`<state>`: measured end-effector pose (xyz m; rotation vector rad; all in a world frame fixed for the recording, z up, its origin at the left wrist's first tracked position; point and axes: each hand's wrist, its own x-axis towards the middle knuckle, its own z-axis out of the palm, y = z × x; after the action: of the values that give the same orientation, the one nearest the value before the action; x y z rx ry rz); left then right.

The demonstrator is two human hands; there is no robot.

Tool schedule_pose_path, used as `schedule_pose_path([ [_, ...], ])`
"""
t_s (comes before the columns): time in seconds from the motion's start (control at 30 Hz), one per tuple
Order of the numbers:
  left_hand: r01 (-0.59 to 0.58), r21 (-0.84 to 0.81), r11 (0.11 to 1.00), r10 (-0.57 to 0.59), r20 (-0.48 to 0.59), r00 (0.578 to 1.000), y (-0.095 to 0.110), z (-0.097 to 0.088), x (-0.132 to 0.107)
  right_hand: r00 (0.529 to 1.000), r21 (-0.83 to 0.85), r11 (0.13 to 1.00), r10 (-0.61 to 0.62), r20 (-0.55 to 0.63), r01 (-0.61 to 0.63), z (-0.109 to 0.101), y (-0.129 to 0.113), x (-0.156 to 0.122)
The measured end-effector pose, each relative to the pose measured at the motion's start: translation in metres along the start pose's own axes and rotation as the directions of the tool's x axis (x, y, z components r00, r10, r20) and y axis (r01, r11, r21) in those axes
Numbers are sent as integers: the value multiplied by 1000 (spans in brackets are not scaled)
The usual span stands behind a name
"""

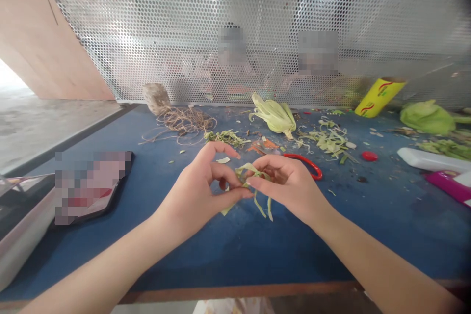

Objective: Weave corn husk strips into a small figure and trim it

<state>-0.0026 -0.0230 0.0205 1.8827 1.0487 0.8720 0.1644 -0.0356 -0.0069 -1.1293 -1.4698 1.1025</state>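
Both hands meet over the middle of the blue table (206,250). Pale green husk strips (259,201) lie between my fingertips, with thin ends dangling below. Thumb and fingers of my left hand (200,189) pinch the strips from the left, its index finger arched above. From the other side, my right hand (289,184) grips the same strips, its fingers curled and partly hidden. Just beyond my right hand shows a red loop handle (312,167), the rest of that tool being covered. Further back lies a leafy pale green corn husk (274,115).
Tangled twine (187,122), green scraps (329,142) and a yellow tube (380,98) lie along the back, before a perforated metal screen (165,19). Two people show dimly in it. A dark-edged device (99,186) stands left; white (434,159) and purple (449,186) objects lie right.
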Motion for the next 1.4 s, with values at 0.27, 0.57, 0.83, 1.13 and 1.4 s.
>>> schedule_pose_path([
  [0.27,64,-70,995,-59,70,996,2,-3,-2,996,93,994,-57,-65,63,-3,6,3],
  [0.57,-4,66,998,4,-1,1000,2,-2,-1,998,105,994,-31,59,25,-13,8,7],
  [0.83,30,-37,999,-28,47,998,2,2,-1,1000,319,947,22,1,-21,-1,2,7],
  [1.13,127,-151,980,-111,111,988,0,-2,1,996,481,877,48,-74,-7,3,0,6],
  [1.4,-100,87,991,98,26,995,0,-3,-3,998,356,933,-56,-19,60,2,4,6],
])
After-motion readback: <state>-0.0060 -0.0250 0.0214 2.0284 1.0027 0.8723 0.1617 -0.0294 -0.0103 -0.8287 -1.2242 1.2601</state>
